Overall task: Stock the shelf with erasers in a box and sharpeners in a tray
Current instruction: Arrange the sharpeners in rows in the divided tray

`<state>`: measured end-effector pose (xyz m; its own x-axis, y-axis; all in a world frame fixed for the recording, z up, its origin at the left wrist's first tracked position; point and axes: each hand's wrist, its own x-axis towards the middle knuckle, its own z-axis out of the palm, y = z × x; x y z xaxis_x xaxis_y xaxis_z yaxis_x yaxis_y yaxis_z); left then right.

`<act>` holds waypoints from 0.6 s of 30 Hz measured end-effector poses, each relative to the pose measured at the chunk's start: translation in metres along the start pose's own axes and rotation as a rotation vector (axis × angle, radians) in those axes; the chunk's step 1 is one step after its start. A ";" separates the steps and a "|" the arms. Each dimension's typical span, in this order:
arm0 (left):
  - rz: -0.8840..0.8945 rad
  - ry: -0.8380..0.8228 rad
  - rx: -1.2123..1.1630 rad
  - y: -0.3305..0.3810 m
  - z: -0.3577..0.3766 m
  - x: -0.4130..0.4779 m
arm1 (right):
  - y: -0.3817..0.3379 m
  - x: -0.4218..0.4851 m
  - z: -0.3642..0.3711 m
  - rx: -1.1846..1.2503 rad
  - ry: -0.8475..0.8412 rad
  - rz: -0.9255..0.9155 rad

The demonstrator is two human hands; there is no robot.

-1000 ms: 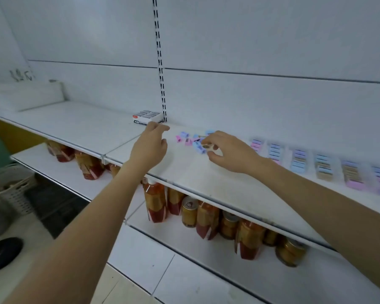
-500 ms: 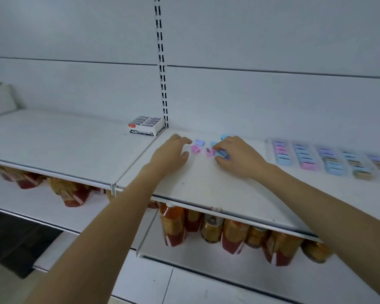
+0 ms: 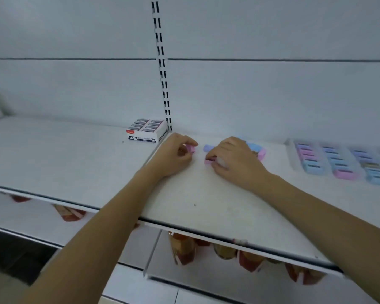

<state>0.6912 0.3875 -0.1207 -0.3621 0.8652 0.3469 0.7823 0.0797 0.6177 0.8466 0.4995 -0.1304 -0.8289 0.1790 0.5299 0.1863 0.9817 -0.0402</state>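
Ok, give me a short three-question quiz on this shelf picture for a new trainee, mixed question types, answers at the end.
1. True or false: the eraser box sits left of the slotted upright.
2. The sharpener pinched by the left hand is: A pink, B green, C black.
3. Fill in: the sharpener tray lies to the ____ of the right hand.
Key: 1 true; 2 A; 3 right.
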 end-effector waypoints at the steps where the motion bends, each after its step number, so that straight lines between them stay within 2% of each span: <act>1: -0.005 0.001 -0.039 -0.002 -0.001 -0.001 | -0.001 -0.001 0.001 0.026 0.005 -0.024; 5: -0.047 0.014 -0.195 -0.003 0.000 -0.005 | -0.004 -0.004 -0.003 0.109 0.030 -0.035; 11: -0.019 -0.008 -0.275 -0.003 0.003 -0.005 | -0.010 -0.016 -0.011 0.052 -0.024 -0.014; 15: 0.064 -0.003 -0.224 -0.002 0.002 -0.005 | -0.017 -0.018 -0.015 0.042 -0.009 -0.027; 18: 0.042 -0.010 -0.300 -0.002 0.002 -0.009 | -0.023 -0.021 -0.014 0.027 -0.040 0.012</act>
<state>0.6939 0.3808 -0.1262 -0.3266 0.8695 0.3707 0.6111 -0.1050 0.7846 0.8675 0.4724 -0.1291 -0.8475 0.1924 0.4947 0.1825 0.9808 -0.0689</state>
